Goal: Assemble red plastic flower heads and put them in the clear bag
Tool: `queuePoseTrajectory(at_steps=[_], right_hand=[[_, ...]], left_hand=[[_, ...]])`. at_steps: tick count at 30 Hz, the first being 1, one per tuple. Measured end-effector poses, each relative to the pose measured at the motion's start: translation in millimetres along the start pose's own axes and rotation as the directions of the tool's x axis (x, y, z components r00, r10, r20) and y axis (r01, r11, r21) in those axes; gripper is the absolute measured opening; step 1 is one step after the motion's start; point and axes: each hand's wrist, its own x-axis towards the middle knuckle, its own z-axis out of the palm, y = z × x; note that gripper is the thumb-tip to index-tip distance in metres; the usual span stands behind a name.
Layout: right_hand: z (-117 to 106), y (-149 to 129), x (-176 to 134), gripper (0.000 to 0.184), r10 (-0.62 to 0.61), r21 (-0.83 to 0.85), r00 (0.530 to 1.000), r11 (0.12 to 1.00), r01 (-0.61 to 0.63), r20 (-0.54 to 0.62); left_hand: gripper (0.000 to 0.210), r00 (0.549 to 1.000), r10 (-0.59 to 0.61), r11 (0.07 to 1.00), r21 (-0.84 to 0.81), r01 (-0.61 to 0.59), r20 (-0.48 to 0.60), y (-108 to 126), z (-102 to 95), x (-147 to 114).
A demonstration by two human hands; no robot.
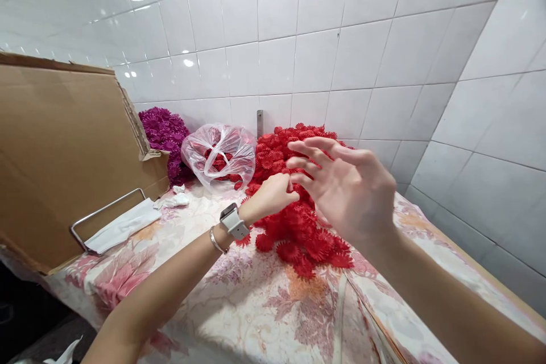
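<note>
At the left, we see purple flowers (164, 131), and then a clear plastic bag (211, 162) on the desk (239, 307). Next is our left hand (273, 199) with its fingers curled; whether they grasp something, we cannot tell. The pile of red flowers (294, 233) lies behind and beneath these fingers. At the right, our right hand (354, 193) is raised before the pile, its fingers released, parted and slightly bent.
</note>
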Motion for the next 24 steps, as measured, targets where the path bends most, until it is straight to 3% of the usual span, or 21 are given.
queuePoseTrajectory(at_steps=[3,6,9,15,20,24], right_hand=[[-22,5,-13,0.015,-0.004,-0.143,0.998,0.99,-0.005,-0.061],[-36,26,-30,0.01,0.011,-0.219,0.997,0.975,-0.026,-0.07],[-43,46,-47,0.009,-0.05,-0.358,0.996,0.934,0.02,-0.075],[-50,62,-65,0.012,-0.038,-0.526,0.997,0.851,-0.003,-0.067],[-55,62,-72,0.013,-0.136,-0.625,0.988,0.779,0.057,-0.078],[-55,64,-74,0.014,-0.147,-0.666,0.988,0.742,0.082,-0.042]], left_hand=[[0.004,0.992,-0.024,0.998,0.067,0.016,0.121,-16,-11.6,-9],[0.028,0.988,-0.047,0.991,0.127,0.028,0.148,-27,-13.9,-21],[0.044,0.987,-0.039,0.996,0.086,0.025,0.158,-38,-10.8,-30],[0.029,0.986,-0.084,0.99,-0.1,0.099,0.143,-56,-7.5,-37],[0.025,0.967,-0.184,0.948,-0.227,0.222,0.177,-63,-8.1,-40],[0.028,0.973,-0.179,0.95,-0.234,0.209,0.144,-63,-10.4,-39]])
